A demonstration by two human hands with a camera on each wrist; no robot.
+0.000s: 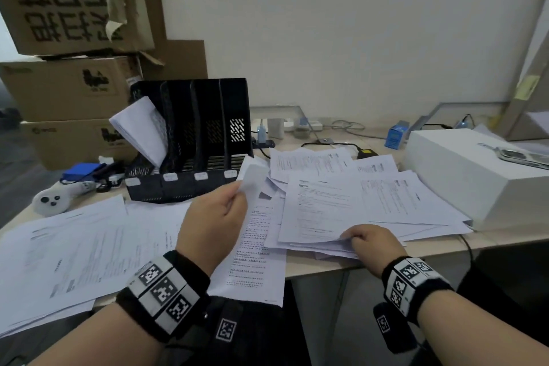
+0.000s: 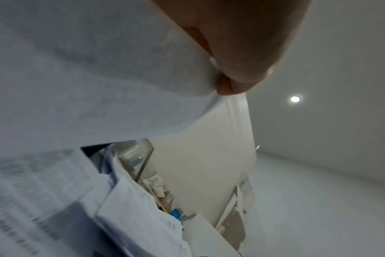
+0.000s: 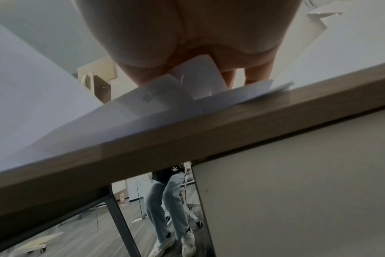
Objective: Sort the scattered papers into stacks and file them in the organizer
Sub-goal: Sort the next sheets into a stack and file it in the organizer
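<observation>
A black organizer (image 1: 190,140) with several slots stands at the back left of the desk; a white sheaf (image 1: 142,131) leans in its leftmost slot. My left hand (image 1: 219,211) pinches a printed sheet (image 1: 255,235) by its upper edge and lifts it off the desk; in the left wrist view thumb and finger (image 2: 235,76) pinch that sheet (image 2: 99,78). My right hand (image 1: 371,244) grips the near edge of a loose pile of printed papers (image 1: 356,202) at the desk's front edge; the right wrist view shows fingers (image 3: 253,76) on the papers (image 3: 187,97).
More printed sheets (image 1: 74,252) cover the desk's left part. A white box (image 1: 475,175) stands right of the pile. Cardboard boxes (image 1: 71,83) are stacked behind the organizer. A white controller (image 1: 56,196), cables and a blue box (image 1: 396,135) lie at the back.
</observation>
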